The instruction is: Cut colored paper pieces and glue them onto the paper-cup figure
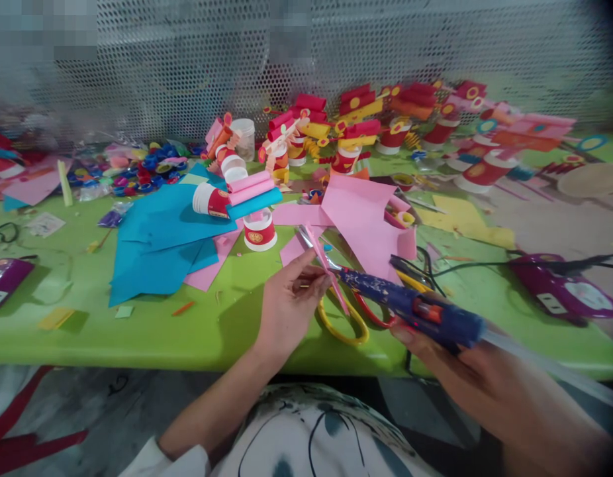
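Note:
My left hand [291, 298] pinches a narrow pink paper strip [322, 255] above the front part of the table. In my right hand [465, 364] is a dark blue hot glue gun [410, 305], its metal nozzle pointing left at the strip; a clear glue stick [549, 364] juts from its back. Beneath the strip lie scissors with yellow handles [343, 324] and a red handle [373, 311]. Just behind my left hand stands a red and white paper cup [260, 230], with pink and blue paper rolls [254, 192] above it.
Blue paper sheets [157, 232] lie left, a pink sheet [361, 212] centre and yellow paper [465, 218] right. Several finished-looking cup-and-roll crafts [353, 142] line the back by a perforated metal screen [187, 73]. Colourful small pieces [132, 169] are heaped back left. A purple power strip [565, 291] with cables sits right.

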`<state>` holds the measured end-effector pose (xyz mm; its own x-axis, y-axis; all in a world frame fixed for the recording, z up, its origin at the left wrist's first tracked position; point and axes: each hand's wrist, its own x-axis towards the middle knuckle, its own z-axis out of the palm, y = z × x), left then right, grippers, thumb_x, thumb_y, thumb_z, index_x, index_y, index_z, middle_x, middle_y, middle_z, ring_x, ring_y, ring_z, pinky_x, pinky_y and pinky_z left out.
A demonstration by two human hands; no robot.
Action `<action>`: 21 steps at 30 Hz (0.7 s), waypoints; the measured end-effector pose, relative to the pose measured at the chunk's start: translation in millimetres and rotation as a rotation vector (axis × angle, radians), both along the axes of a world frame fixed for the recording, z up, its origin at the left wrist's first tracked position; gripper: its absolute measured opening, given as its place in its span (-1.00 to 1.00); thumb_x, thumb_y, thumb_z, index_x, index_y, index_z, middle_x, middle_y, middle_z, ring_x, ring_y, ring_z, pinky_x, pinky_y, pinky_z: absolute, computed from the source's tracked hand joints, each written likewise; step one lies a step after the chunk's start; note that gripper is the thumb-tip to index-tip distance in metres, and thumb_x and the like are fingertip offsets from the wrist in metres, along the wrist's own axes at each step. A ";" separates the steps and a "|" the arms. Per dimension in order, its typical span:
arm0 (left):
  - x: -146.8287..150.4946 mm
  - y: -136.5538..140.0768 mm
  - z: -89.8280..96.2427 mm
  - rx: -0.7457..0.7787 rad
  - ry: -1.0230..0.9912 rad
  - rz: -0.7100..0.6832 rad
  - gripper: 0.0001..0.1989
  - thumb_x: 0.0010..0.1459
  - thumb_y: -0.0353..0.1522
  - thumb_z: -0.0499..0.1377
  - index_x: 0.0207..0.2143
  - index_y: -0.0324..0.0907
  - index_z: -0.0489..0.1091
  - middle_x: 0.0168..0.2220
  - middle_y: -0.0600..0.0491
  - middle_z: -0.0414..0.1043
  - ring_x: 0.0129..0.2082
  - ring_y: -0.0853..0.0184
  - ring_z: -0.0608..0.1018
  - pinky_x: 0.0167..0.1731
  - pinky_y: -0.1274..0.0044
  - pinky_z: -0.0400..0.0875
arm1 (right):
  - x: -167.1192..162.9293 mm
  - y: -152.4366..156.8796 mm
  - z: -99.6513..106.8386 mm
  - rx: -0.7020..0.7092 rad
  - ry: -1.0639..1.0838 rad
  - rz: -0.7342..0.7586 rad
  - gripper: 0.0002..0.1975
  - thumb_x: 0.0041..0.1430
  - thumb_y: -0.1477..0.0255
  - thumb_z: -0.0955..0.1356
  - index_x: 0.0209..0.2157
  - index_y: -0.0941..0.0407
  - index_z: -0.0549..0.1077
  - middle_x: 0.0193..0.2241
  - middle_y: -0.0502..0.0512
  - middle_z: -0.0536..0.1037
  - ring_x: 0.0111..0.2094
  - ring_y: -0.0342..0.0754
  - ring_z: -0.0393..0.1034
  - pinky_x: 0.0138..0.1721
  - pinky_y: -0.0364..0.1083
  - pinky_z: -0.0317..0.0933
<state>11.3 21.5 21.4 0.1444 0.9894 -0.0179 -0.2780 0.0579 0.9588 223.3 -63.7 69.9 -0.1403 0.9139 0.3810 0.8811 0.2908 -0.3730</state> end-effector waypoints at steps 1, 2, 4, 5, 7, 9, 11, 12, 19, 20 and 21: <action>0.1 0.0 -1.0 0.006 0.003 0.004 -0.52 0.03 -0.29 0.54 0.03 -0.13 0.66 -0.32 0.06 0.63 -0.33 0.38 0.64 -0.25 0.56 0.61 | 0.2 -0.1 0.5 0.014 -0.017 0.046 -0.52 0.46 0.14 0.27 -0.49 0.01 0.59 -0.46 0.07 0.70 -0.63 -0.02 0.54 -0.62 -0.11 0.42; 0.2 -0.1 -1.9 0.013 0.006 0.008 -0.53 0.05 -0.28 0.53 0.04 -0.13 0.66 -0.31 0.05 0.63 -0.33 0.38 0.64 -0.25 0.56 0.61 | 0.2 -0.1 1.3 0.028 -0.036 0.083 -0.52 0.48 0.19 0.26 -0.48 0.03 0.59 -0.46 0.10 0.69 -0.65 -0.03 0.52 -0.63 -0.11 0.40; 0.2 -0.2 -3.3 0.033 0.014 0.014 -0.55 0.10 -0.28 0.50 0.06 -0.13 0.65 -0.30 0.05 0.64 -0.33 0.38 0.65 -0.26 0.56 0.61 | 0.4 -0.7 2.3 0.047 -0.046 0.104 -0.53 0.49 0.22 0.26 -0.46 0.04 0.60 -0.45 0.10 0.68 -0.67 -0.05 0.50 -0.67 -0.12 0.36; 0.2 -0.2 -3.5 0.043 0.018 0.017 -0.56 0.12 -0.28 0.49 0.06 -0.13 0.64 -0.30 0.05 0.65 -0.34 0.39 0.65 -0.26 0.56 0.61 | 0.7 -1.3 2.2 0.045 -0.038 0.103 -0.54 0.49 0.22 0.27 -0.46 0.04 0.60 -0.45 0.09 0.68 -0.67 -0.05 0.50 -0.66 -0.12 0.36; -0.1 -0.2 -3.2 0.057 0.027 0.021 -0.58 0.14 -0.30 0.47 0.07 -0.13 0.64 -0.30 0.05 0.65 -0.36 0.41 0.64 -0.28 0.57 0.60 | 2.2 -3.2 0.6 0.018 -0.023 0.099 -0.56 0.48 0.24 0.29 -0.48 0.03 0.58 -0.43 0.08 0.67 -0.64 -0.06 0.49 -0.64 -0.12 0.36; -0.4 -0.2 -2.1 0.062 0.032 0.022 -0.58 0.15 -0.32 0.46 0.07 -0.14 0.64 -0.31 0.06 0.64 -0.37 0.42 0.62 -0.28 0.59 0.59 | 4.2 -5.3 -2.0 -0.014 -0.016 0.105 -0.53 0.47 0.26 0.30 -0.57 0.03 0.49 -0.43 0.09 0.66 -0.62 -0.06 0.49 -0.62 -0.12 0.35; -0.5 0.0 -0.9 0.064 0.033 0.022 -0.58 0.15 -0.33 0.46 0.07 -0.14 0.64 -0.31 0.06 0.64 -0.38 0.43 0.61 -0.28 0.59 0.59 | 5.8 -6.6 -3.8 -0.018 -0.011 0.108 -0.50 0.47 0.26 0.30 -0.60 0.04 0.44 -0.42 0.10 0.66 -0.67 -0.10 0.42 -0.65 -0.12 0.30; -0.4 0.0 -0.5 0.066 0.032 0.024 -0.58 0.15 -0.32 0.46 0.08 -0.14 0.64 -0.31 0.06 0.64 -0.38 0.43 0.60 -0.29 0.59 0.58 | 6.1 -6.7 -3.9 -0.013 -0.013 0.108 -0.49 0.48 0.24 0.29 -0.60 0.04 0.45 -0.43 0.09 0.66 -0.70 -0.11 0.37 -0.67 -0.12 0.28; 0.4 -0.7 -0.7 0.060 0.010 0.035 -0.57 0.16 -0.29 0.47 0.09 -0.13 0.63 -0.31 0.05 0.65 -0.37 0.42 0.62 -0.28 0.59 0.59 | 0.5 -4.2 6.0 0.013 -0.068 0.125 -0.38 0.52 0.26 0.25 -0.71 0.02 0.31 -0.56 0.07 0.58 -0.75 -0.12 0.38 -0.72 -0.13 0.24; 0.3 -0.8 -1.0 0.056 0.010 0.034 -0.57 0.16 -0.29 0.47 0.08 -0.13 0.63 -0.31 0.05 0.65 -0.37 0.42 0.63 -0.28 0.59 0.59 | -0.2 -4.5 6.8 0.003 -0.053 0.118 -0.40 0.51 0.26 0.25 -0.69 0.02 0.32 -0.58 0.04 0.55 -0.77 -0.13 0.33 -0.74 -0.13 0.21; 0.2 -0.8 -1.3 0.054 0.009 0.034 -0.57 0.16 -0.28 0.47 0.09 -0.13 0.63 -0.30 0.05 0.65 -0.36 0.41 0.63 -0.28 0.59 0.59 | -0.6 -5.0 7.2 -0.007 -0.041 0.115 -0.43 0.51 0.27 0.26 -0.65 0.03 0.37 -0.57 0.02 0.55 -0.78 -0.14 0.30 -0.75 -0.12 0.19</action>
<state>11.5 20.7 20.2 0.1110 0.9932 0.0344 -0.2706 -0.0031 0.9627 222.7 -68.7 77.1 -0.2597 0.8936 0.3662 0.8568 0.3881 -0.3394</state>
